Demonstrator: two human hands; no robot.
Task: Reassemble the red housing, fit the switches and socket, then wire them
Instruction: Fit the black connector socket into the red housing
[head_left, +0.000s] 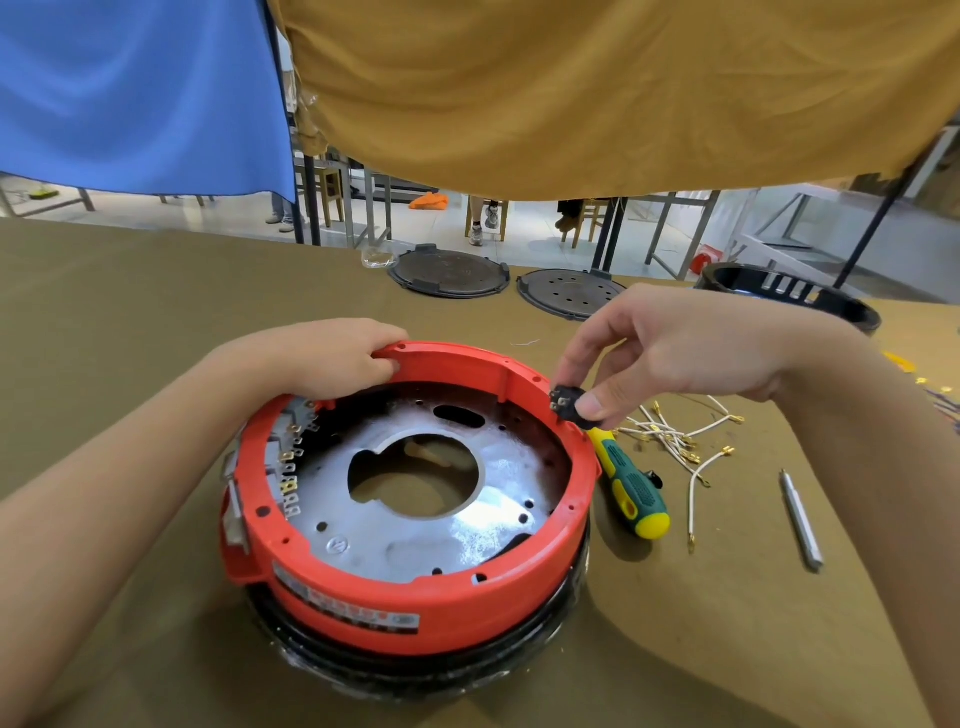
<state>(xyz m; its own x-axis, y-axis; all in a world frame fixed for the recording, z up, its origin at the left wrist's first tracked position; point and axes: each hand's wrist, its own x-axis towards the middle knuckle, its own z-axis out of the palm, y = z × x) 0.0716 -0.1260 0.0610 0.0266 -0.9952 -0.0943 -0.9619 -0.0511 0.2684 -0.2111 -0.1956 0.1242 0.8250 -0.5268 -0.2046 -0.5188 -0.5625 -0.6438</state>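
The table (130, 322), covered in brown cloth, carries the red housing (415, 587), which sits near and centre on a black base (415, 670) with its open side up and a metal plate (415, 530) inside. The left hand (332, 358) grips the far-left rim, fingers curled over the edge, steadying it. The right hand (670, 343) pinches a small black socket (571, 405) between thumb and fingers, holding it right at the housing's far-right rim, metal tabs facing inward.

Switches (291, 467) with their terminals already line the inner left wall (I cannot count them reliably). Just right of the housing lie a green-and-yellow screwdriver (631, 483), a loose bundle of white wires (670, 431) and a metal bit (802, 519).

To seat the socket well, I judge it should be lined up squarely with its cutout in the wall, tabs kept pointing inside for the wires, then pressed evenly while the left hand braces the rim so the housing does not slide.
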